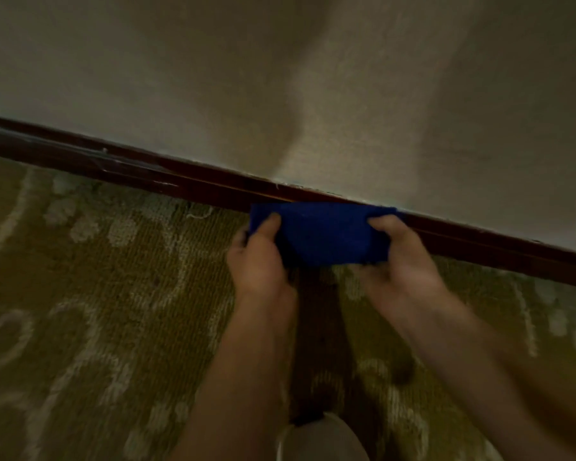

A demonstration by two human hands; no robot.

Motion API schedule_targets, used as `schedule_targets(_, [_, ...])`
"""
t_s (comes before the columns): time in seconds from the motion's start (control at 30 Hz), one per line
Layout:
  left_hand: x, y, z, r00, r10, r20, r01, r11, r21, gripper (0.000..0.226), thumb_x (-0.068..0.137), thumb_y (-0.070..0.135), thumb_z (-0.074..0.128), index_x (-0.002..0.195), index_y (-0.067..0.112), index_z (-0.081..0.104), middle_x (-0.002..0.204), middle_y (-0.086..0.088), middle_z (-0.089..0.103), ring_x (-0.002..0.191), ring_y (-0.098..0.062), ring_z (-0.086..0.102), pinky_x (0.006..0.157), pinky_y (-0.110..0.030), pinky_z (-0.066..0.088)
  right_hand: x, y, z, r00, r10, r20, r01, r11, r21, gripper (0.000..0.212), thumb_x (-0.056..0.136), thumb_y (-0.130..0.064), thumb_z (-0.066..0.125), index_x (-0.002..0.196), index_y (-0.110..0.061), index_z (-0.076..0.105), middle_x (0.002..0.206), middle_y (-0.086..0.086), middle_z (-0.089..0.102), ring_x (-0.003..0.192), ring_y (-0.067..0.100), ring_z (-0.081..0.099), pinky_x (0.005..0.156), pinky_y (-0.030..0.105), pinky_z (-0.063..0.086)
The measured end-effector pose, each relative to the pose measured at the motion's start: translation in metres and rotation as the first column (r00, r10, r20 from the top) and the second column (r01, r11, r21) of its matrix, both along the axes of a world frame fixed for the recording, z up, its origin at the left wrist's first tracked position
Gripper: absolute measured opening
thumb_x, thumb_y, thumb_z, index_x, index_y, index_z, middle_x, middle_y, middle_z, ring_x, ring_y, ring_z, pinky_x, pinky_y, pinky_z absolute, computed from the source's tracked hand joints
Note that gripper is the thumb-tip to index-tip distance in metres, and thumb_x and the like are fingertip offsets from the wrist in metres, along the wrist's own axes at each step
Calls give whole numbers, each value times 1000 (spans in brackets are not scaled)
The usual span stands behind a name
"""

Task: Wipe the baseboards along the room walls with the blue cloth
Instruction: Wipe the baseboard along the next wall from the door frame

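A folded blue cloth (323,232) is stretched between both hands, in front of a dark reddish-brown baseboard (120,164) that runs from upper left to lower right along the foot of a beige wall. My left hand (258,257) pinches the cloth's left end, thumb on top. At the right end, my right hand (399,257) grips it the same way. The cloth's top edge overlaps the baseboard; whether it touches the wood I cannot tell. The picture is dim and blurred.
Olive-green carpet (90,311) with a pale swirl pattern covers the floor up to the baseboard. A pale rounded thing (320,437), perhaps a knee or shoe, shows at the bottom between my forearms. The beige wall (280,78) fills the upper half.
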State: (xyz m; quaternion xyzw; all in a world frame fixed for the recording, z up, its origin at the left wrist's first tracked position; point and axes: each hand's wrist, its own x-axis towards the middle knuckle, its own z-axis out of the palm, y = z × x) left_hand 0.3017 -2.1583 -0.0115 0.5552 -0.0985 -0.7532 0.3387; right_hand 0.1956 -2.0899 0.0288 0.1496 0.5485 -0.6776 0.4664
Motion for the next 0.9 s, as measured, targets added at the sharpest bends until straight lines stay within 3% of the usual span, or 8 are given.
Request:
schedule_targets(0.13, [33, -22, 3, 992, 125, 21, -123, 990, -67, 42, 86, 19, 72, 127, 16, 65, 117, -11, 73, 104, -30, 71, 83, -50, 61, 22, -20, 1, 986, 108, 127, -107, 994, -13, 22, 89, -6, 62, 111, -12, 64, 94, 9, 77, 88, 25, 75, 70, 35, 62])
schedule_targets(0.2, [54, -34, 4, 973, 228, 34, -223, 969, -104, 44, 84, 17, 74, 127, 15, 65, 115, -12, 74, 102, -31, 72, 86, -57, 58, 34, -32, 1, 958, 236, 163, -235, 972, -31, 19, 90, -3, 62, 108, -11, 65, 101, 11, 75, 98, 26, 72, 85, 40, 59])
schedule_targets(0.3, [86, -61, 1, 955, 286, 74, -273, 950, -149, 41, 86, 19, 74, 125, 12, 65, 115, -13, 74, 101, -33, 73, 83, -56, 59, 58, -56, -1, 902, 396, 170, -394, 918, -46, 28, 91, -3, 64, 118, -10, 62, 114, 12, 70, 105, 24, 68, 91, 38, 57])
schedule_targets(0.53, [126, -137, -12, 918, 309, 250, -268, 946, -184, 52, 91, 18, 69, 139, 9, 49, 126, -12, 65, 101, -29, 71, 55, -35, 61, 100, -106, -5, 862, 457, 220, -446, 889, -100, 42, 91, -6, 66, 131, -12, 54, 130, 12, 62, 115, 25, 63, 102, 40, 51])
schedule_targets(0.63, [107, -141, -11, 871, 374, 319, -304, 920, -250, 36, 95, 11, 63, 129, 9, 52, 116, -9, 65, 101, -25, 67, 69, -37, 61, 110, -113, -7, 894, 386, 228, -383, 922, -60, 37, 90, -6, 65, 126, -10, 57, 121, 13, 65, 106, 25, 66, 90, 37, 56])
schedule_targets(0.73, [81, -118, -4, 836, 361, 414, -239, 918, -317, 13, 91, 6, 61, 101, 14, 59, 95, -4, 63, 98, -29, 67, 93, -49, 57, 105, -100, -4, 942, 289, 169, -301, 952, 50, 28, 86, -6, 61, 114, -10, 64, 110, 12, 71, 97, 27, 69, 76, 33, 57])
schedule_targets(0.8, [76, -97, 3, 878, 229, 420, -109, 951, -290, 15, 91, 11, 65, 87, 22, 56, 92, -3, 65, 96, -31, 67, 91, -51, 57, 95, -86, 1, 965, 217, 145, -228, 972, 59, 23, 86, -3, 55, 104, -11, 67, 102, 11, 73, 93, 27, 70, 77, 35, 56])
schedule_targets(0.9, [81, -81, 9, 940, 82, 330, -10, 977, -214, 8, 92, 15, 68, 93, 19, 61, 97, -6, 69, 97, -31, 68, 88, -48, 59, 85, -78, 10, 980, 166, 105, -176, 980, 93, 25, 90, 1, 47, 93, -15, 65, 97, 10, 69, 88, 26, 67, 79, 36, 54])
